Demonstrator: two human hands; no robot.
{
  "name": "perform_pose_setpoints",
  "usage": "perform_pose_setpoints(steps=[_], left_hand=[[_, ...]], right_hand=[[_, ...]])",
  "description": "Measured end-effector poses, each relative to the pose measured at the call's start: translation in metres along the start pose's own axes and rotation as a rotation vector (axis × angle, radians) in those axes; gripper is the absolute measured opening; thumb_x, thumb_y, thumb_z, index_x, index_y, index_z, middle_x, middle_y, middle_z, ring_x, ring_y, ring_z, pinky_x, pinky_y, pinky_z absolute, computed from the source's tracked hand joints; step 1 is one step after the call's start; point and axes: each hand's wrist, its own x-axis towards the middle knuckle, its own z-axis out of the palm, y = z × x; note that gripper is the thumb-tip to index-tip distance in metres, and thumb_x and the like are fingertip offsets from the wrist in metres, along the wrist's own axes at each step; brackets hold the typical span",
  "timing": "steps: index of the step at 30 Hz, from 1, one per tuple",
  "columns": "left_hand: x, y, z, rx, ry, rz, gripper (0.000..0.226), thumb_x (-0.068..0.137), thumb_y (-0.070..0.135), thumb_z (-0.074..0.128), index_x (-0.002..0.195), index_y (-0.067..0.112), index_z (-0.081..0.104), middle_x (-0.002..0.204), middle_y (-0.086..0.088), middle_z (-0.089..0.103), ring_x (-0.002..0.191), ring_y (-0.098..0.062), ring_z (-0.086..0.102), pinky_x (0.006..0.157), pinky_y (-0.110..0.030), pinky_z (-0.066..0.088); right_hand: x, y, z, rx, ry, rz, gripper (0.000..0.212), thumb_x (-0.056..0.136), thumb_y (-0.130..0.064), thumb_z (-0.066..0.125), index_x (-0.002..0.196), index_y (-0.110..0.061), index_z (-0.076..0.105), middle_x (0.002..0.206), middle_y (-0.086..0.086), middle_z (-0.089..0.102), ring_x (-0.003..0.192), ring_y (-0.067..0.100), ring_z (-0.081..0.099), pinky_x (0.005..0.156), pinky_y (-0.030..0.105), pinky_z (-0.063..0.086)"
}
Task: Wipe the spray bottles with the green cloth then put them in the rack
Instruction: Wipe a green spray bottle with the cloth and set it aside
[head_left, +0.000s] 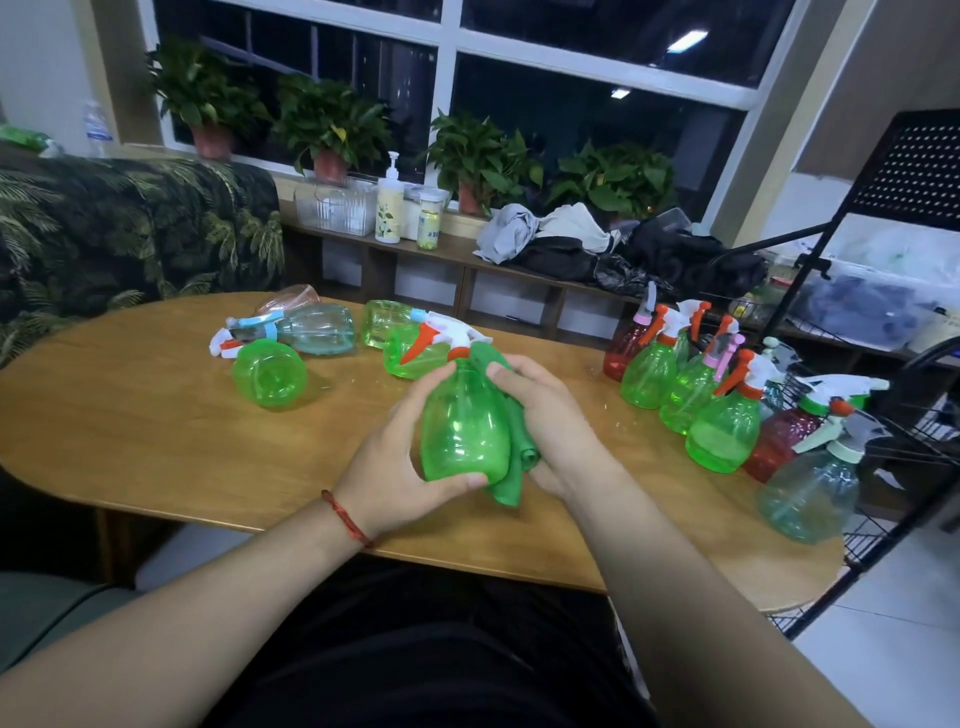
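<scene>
On the left part of the bench (130, 415), a fallen green bottle (269, 373) is lying on its side, and a clear bluish bottle (317, 330) is lying just behind it. I judge these are waiting for wiping.

At the middle, I am holding the green spray bottle (465, 426) above the bench, with its trigger head pointing away from me. My left hand (389, 462) is gripping the body from the left, fingers curled round it and the thumb under the base. My right hand (545, 410) is pressing the green cloth (511, 467) against the right side of the bottle, thumb on the shoulder. The loose end of the cloth is hanging below my palm.

This bottle is looking empty, so I am expecting it to be light. Its thin smooth plastic is probably slippery and may dent under a hard squeeze. I am thinking the wide body or the neck under the trigger is the best place to take it.

Toward the right edge, the standing bottles (722, 431) are crowding together, and the black rack (914, 176) is standing just beside the bench.
</scene>
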Motion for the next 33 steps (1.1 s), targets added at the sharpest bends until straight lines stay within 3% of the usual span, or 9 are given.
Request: perform_pose_setpoints(steps=[3,7,13,14,17,20,22,29,33], left_hand=[[0.0,0.002,-0.001,-0.051,-0.065,0.017,0.108,0.076,0.067,0.083,0.164,0.035,0.029,0.162,0.01,0.045,0.149,-0.014,0.046,0.122,-0.047,0.04],[0.005,0.001,0.001,0.101,-0.084,0.052,0.109,0.072,0.06,0.089,0.161,0.04,0.029,0.16,0.016,0.039,0.152,-0.011,0.036,0.127,-0.039,0.032],[0.004,-0.002,0.007,0.182,-0.054,0.078,0.113,0.069,0.056,0.093,0.161,0.034,0.032,0.156,0.028,0.037,0.149,0.0,0.035,0.125,-0.024,0.029],[0.004,-0.001,0.005,0.157,-0.049,0.073,0.111,0.07,0.055,0.094,0.161,0.033,0.034,0.158,0.027,0.037,0.15,0.001,0.036,0.125,-0.024,0.03],[0.001,0.004,-0.001,0.079,-0.064,0.057,0.109,0.073,0.05,0.094,0.163,0.031,0.036,0.164,0.017,0.042,0.152,-0.005,0.039,0.126,-0.033,0.033],[-0.001,0.005,-0.004,0.041,-0.104,0.055,0.109,0.075,0.049,0.092,0.165,0.032,0.031,0.164,0.012,0.044,0.152,-0.011,0.043,0.125,-0.046,0.037],[-0.001,0.005,-0.003,0.031,-0.141,0.038,0.11,0.077,0.048,0.092,0.165,0.035,0.028,0.164,0.01,0.044,0.151,-0.012,0.044,0.124,-0.049,0.039],[0.0,0.008,0.003,0.027,-0.088,-0.018,0.114,0.076,0.037,0.096,0.165,0.03,0.025,0.164,0.013,0.041,0.151,-0.004,0.041,0.125,-0.03,0.035],[0.005,-0.001,0.005,0.003,0.035,-0.072,0.113,0.073,0.039,0.093,0.165,0.036,0.027,0.164,0.011,0.044,0.15,-0.008,0.044,0.124,-0.04,0.038]], right_hand=[[-0.001,0.007,-0.012,0.234,-0.107,0.116,0.026,0.105,-0.015,0.062,0.129,-0.008,0.069,0.119,0.021,0.074,0.103,0.033,0.072,0.1,0.054,0.056],[-0.003,0.019,-0.017,0.262,-0.02,0.019,0.027,0.102,-0.008,0.064,0.129,-0.005,0.071,0.123,0.023,0.074,0.106,0.035,0.071,0.104,0.058,0.054],[0.003,0.01,-0.012,-0.403,0.154,-0.342,0.015,0.094,-0.005,0.077,0.107,-0.012,0.08,0.109,0.0,0.08,0.098,0.017,0.073,0.095,0.043,0.06],[0.003,0.008,-0.011,-0.381,0.145,-0.324,0.014,0.095,-0.006,0.077,0.107,-0.013,0.08,0.107,0.001,0.08,0.096,0.018,0.073,0.091,0.042,0.062],[0.001,0.005,-0.011,0.006,0.061,-0.091,0.019,0.099,-0.006,0.071,0.117,-0.005,0.076,0.107,0.015,0.078,0.09,0.026,0.075,0.078,0.04,0.063],[-0.003,0.009,-0.018,0.258,-0.077,0.166,0.03,0.103,-0.015,0.065,0.131,-0.006,0.068,0.115,0.019,0.074,0.096,0.032,0.074,0.086,0.047,0.062],[-0.004,0.014,-0.023,0.305,-0.112,0.205,0.033,0.104,-0.017,0.063,0.135,-0.008,0.067,0.118,0.019,0.074,0.1,0.033,0.073,0.093,0.051,0.06],[-0.013,0.017,-0.013,0.085,0.036,-0.124,0.023,0.104,-0.007,0.064,0.125,-0.007,0.074,0.122,0.021,0.075,0.108,0.036,0.073,0.098,0.053,0.061],[-0.022,0.032,-0.01,-0.39,0.156,-0.462,0.022,0.098,-0.009,0.073,0.118,-0.017,0.079,0.121,0.0,0.077,0.118,0.019,0.071,0.11,0.049,0.054]])
